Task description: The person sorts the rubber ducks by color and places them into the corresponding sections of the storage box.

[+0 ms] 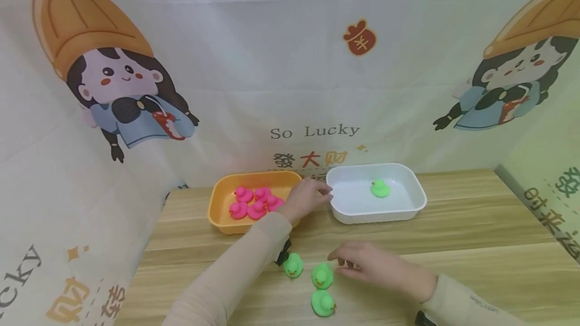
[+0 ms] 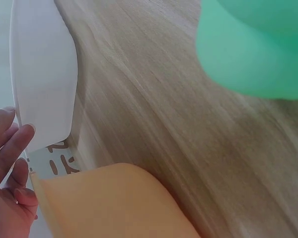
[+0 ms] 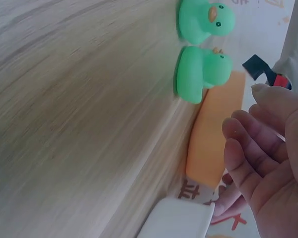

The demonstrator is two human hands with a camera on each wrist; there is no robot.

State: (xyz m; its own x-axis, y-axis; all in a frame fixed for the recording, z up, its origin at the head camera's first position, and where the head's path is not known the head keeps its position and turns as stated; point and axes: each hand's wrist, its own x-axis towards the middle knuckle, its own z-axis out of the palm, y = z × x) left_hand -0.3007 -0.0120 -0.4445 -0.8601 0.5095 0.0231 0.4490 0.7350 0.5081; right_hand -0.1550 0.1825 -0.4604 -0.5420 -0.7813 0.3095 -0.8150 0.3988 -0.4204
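Note:
My left hand (image 1: 307,197) reaches over the right end of the orange tray (image 1: 215,215), its fingertips right at the left rim of the white tray (image 1: 376,218). Its fingers (image 2: 14,148) are loosely bent, with nothing seen between them. Inside the white tray sits one green rubber duck (image 1: 380,188). Several pink rubber ducks (image 1: 244,194) lie in the orange tray, partly hidden by my left forearm. My right hand (image 1: 373,268) hovers with relaxed fingers just right of a green duck (image 1: 322,275). Another green duck (image 1: 323,303) stands below that one, and a third (image 1: 293,265) is beside my left wrist.
Both trays stand at the back of the wooden table (image 1: 471,235), side by side with a narrow gap. Behind them hangs a printed cloth (image 1: 399,89). My left forearm (image 1: 235,270) crosses the table in front of the orange tray.

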